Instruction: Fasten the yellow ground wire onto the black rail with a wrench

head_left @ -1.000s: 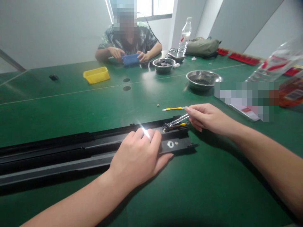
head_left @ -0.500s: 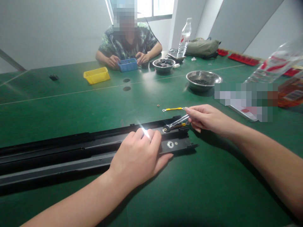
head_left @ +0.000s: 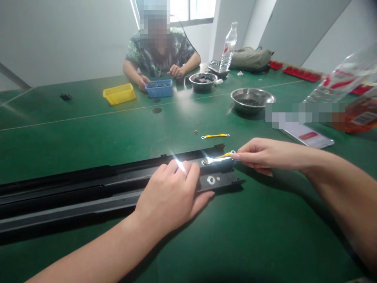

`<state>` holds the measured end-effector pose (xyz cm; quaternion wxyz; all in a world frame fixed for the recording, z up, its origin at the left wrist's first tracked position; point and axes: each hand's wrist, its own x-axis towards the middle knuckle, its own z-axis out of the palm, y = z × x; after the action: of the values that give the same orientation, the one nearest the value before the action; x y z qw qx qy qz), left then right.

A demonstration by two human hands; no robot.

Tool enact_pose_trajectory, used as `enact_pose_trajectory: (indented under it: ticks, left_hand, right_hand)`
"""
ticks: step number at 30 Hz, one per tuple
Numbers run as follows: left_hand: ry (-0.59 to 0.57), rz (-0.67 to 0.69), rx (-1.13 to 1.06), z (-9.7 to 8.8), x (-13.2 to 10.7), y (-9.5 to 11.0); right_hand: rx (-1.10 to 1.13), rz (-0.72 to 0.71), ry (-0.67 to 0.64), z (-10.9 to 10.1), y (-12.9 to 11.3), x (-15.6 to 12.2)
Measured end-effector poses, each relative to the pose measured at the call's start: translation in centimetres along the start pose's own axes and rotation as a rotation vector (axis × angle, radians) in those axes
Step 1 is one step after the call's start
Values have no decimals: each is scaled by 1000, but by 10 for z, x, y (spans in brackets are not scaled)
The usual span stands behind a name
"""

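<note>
My left hand (head_left: 171,196) is closed over a long black metal rail (head_left: 118,197), with the thumb along its near side. A second black rail (head_left: 88,179) lies alongside, just behind. My right hand (head_left: 259,155) pinches one end of a shiny wrench (head_left: 219,160). The wrench's other end meets a small round fastener (head_left: 204,162) near the rail's right end. A short yellow wire (head_left: 225,155) with a ring terminal lies beside the wrench, close to my right fingertips. Another yellow wire (head_left: 215,136) with two ring terminals rests on the table behind, near a small nut (head_left: 196,131).
On the green table (head_left: 279,236) stand metal bowls (head_left: 252,100) of small parts, a yellow tray (head_left: 119,94), a blue basket (head_left: 160,89) and water bottles (head_left: 229,47). A phone (head_left: 312,135) lies to the right. Across the table sits a person (head_left: 159,55), one hand at the basket.
My right hand has lowered and shifted slightly right, swinging the wrench's handle toward me, so it lies flatter. My left hand has stayed put. The person's hand has come away from the basket's right side.
</note>
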<state>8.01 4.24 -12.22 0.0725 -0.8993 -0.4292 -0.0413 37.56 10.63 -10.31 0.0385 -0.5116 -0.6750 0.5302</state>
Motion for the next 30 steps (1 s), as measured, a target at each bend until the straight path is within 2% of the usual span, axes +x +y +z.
enact_pose_trajectory:
  ticks: [11, 16, 19, 24, 30]
  left_hand:
    - [38, 10, -8, 0, 0, -1]
    - [37, 10, 0, 1, 0, 0]
    - [22, 11, 1, 0, 0, -1]
    - [14, 7, -2, 0, 1, -1]
    - [24, 8, -4, 0, 0, -1]
  right_hand:
    - [-50, 23, 60, -1, -5, -4]
    - [-67, -56, 381, 1, -9, 2]
    - [17, -127, 493, 5, -11, 6]
    - [94, -211, 508, 14, -15, 10]
    - [56, -218, 488, 22, -9, 20]
